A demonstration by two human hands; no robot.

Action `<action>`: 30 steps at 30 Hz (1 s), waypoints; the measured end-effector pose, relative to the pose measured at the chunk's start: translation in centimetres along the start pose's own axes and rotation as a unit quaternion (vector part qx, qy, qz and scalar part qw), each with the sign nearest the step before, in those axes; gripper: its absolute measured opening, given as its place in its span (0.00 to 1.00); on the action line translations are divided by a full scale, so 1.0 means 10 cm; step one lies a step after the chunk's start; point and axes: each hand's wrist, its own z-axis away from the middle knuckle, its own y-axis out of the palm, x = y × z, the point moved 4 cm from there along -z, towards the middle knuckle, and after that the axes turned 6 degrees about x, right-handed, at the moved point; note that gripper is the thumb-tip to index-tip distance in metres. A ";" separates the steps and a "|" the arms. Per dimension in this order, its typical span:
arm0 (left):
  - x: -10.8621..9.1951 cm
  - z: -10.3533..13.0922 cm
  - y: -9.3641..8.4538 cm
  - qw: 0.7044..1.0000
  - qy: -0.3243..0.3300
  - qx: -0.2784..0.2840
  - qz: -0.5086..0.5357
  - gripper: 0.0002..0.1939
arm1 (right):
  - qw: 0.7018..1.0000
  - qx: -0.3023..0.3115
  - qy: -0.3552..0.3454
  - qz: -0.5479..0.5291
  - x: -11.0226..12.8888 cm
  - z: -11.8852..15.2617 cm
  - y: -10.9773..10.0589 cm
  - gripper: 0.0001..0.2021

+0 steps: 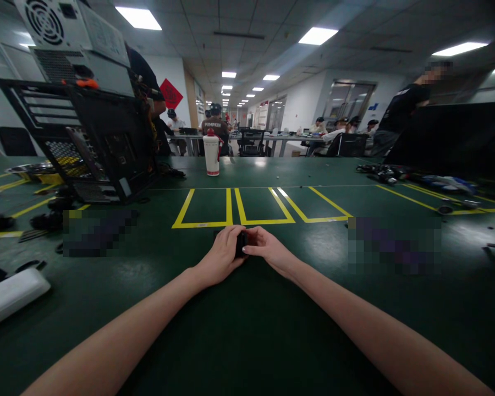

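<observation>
Both of my hands meet at the middle of a dark green table, around a small black object. My left hand wraps over the object from the left, its fingers curled on top. From the right, my right hand pinches the object's side with the thumb and bent fingers. Most of the object is hidden between the hands, so its kind cannot be made out. Just beyond the hands, yellow tape outlines mark the tabletop.
At the left stands an open black computer case with a metal power supply on top. A white cup stands at the back. A white object lies near left; cables and a dark monitor are at right. People are beyond.
</observation>
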 end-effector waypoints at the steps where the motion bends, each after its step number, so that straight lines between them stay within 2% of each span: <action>1: 0.00 0.00 0.01 1.000 -0.001 0.002 0.000 0.32 | 1.000 0.005 -0.004 0.001 0.00 0.01 0.01 0.21; 9: -0.01 -0.01 0.00 1.000 0.005 -0.007 0.006 0.30 | 1.000 -0.002 -0.002 0.006 0.07 0.04 0.03 0.17; 14: 0.00 -0.01 0.01 1.000 0.005 -0.008 0.002 0.31 | 1.000 -0.016 0.021 0.011 0.04 0.03 0.01 0.19; 21: 0.02 -0.01 0.03 1.000 0.001 -0.006 0.001 0.32 | 0.999 0.023 -0.023 0.004 0.04 0.02 0.02 0.21; 26: 0.01 -0.02 0.02 1.000 0.011 -0.015 -0.003 0.31 | 1.000 0.014 -0.018 0.009 0.05 0.04 0.01 0.16; 30: -0.04 0.00 -0.01 1.000 0.009 -0.003 -0.003 0.29 | 1.000 0.010 -0.017 0.014 0.03 0.05 0.01 0.17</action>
